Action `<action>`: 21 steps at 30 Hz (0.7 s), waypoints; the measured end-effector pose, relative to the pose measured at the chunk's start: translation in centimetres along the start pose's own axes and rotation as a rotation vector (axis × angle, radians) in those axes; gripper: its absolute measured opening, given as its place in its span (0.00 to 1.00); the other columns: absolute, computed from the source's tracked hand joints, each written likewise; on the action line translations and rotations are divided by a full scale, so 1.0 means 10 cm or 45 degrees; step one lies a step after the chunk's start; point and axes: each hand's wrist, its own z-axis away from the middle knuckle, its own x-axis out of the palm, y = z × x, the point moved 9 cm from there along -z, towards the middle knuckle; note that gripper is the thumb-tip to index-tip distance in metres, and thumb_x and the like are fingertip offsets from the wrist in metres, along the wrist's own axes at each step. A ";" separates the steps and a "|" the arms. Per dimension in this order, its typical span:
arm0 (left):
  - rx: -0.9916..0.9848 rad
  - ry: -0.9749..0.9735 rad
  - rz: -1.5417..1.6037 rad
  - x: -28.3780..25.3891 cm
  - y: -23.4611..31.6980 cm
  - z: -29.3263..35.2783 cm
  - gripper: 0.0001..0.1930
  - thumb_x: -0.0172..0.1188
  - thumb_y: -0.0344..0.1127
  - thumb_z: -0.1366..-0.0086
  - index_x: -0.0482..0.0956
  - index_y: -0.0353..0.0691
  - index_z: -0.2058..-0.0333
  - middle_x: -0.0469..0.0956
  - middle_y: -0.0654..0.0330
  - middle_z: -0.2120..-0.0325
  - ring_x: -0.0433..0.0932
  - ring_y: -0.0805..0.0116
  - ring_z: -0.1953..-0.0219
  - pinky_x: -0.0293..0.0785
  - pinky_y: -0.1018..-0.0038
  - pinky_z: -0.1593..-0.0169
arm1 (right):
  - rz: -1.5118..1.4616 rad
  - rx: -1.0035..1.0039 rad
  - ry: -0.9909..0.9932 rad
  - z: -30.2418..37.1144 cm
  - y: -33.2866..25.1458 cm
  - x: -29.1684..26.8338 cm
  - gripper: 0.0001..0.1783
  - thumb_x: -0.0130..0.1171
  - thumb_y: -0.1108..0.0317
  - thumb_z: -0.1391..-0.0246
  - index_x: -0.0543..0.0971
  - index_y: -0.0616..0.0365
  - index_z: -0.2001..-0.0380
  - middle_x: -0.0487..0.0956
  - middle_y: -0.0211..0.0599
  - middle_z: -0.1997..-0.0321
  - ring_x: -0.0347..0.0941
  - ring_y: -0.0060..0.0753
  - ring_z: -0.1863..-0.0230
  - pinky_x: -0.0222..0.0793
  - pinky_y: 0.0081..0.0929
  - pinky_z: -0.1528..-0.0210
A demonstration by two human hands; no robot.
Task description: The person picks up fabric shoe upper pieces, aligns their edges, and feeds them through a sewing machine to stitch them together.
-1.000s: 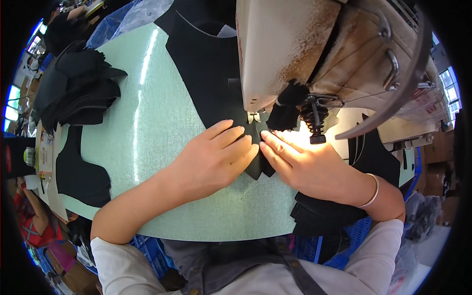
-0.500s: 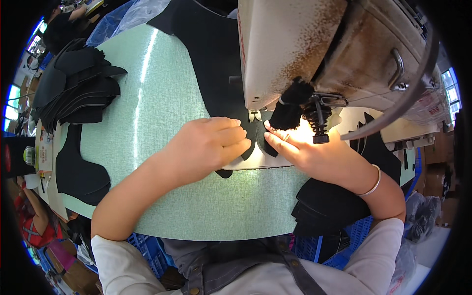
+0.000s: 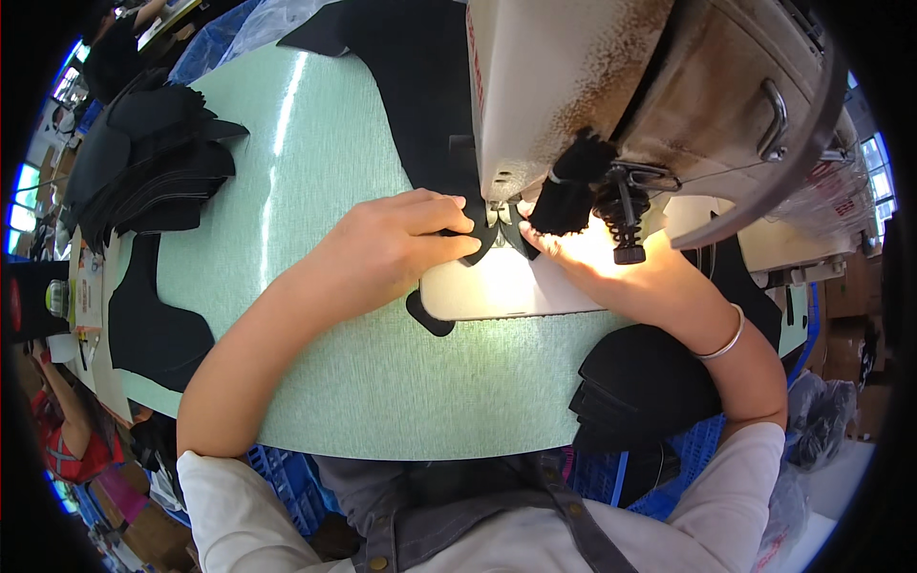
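A black fabric piece (image 3: 420, 105) runs under the presser foot (image 3: 496, 214) of a worn white sewing machine (image 3: 564, 76). Its near end splits into two narrow flaps beside the foot. My left hand (image 3: 406, 239) is closed on the left flap, fingertips bent against the cloth. On the other side, my right hand (image 3: 630, 272) has its fingertips on the right flap, close to the foot. The machine head and a dark fuzzy pad (image 3: 573, 186) hide part of that hand. Lamp light falls on the pale machine plate (image 3: 516, 291) below the foot.
Stacked black pieces (image 3: 158, 153) lie at the far left, with more cut pieces (image 3: 158, 315) nearer. Another black stack (image 3: 650, 382) sits by my right forearm. Blue crates (image 3: 287, 487) stand under the green tabletop (image 3: 411, 401). A person in red (image 3: 67, 439) is at the left.
The black fabric has slid away from me under the foot, baring more of the plate. Both hands have moved slightly farther away with it.
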 end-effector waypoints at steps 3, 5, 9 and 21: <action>0.013 0.013 0.023 0.01 -0.02 0.02 0.14 0.62 0.22 0.52 0.84 0.38 0.63 0.80 0.61 0.60 0.80 0.62 0.54 0.80 0.71 0.55 | -0.007 0.002 0.021 0.00 0.01 0.01 0.11 0.61 0.68 0.57 0.80 0.51 0.66 0.76 0.28 0.73 0.74 0.32 0.73 0.68 0.33 0.71; -0.002 0.026 0.044 0.01 -0.04 0.01 0.14 0.62 0.22 0.52 0.84 0.37 0.63 0.80 0.60 0.60 0.80 0.62 0.55 0.80 0.71 0.55 | -0.004 0.001 0.036 0.00 0.03 0.00 0.11 0.61 0.69 0.57 0.80 0.51 0.66 0.76 0.28 0.73 0.74 0.32 0.73 0.68 0.33 0.72; -0.028 0.046 0.054 0.01 -0.05 0.01 0.14 0.63 0.23 0.51 0.84 0.36 0.63 0.81 0.60 0.61 0.81 0.62 0.56 0.80 0.71 0.56 | -0.021 0.002 0.062 0.05 0.03 0.02 0.11 0.62 0.69 0.57 0.80 0.51 0.66 0.76 0.29 0.73 0.74 0.34 0.72 0.67 0.33 0.72; -0.054 0.108 0.070 0.02 0.04 0.00 0.12 0.60 0.23 0.48 0.83 0.32 0.63 0.80 0.58 0.63 0.80 0.60 0.61 0.79 0.71 0.58 | -0.120 0.099 0.029 -0.03 0.03 -0.05 0.10 0.60 0.68 0.50 0.81 0.51 0.62 0.74 0.28 0.77 0.72 0.32 0.77 0.67 0.33 0.73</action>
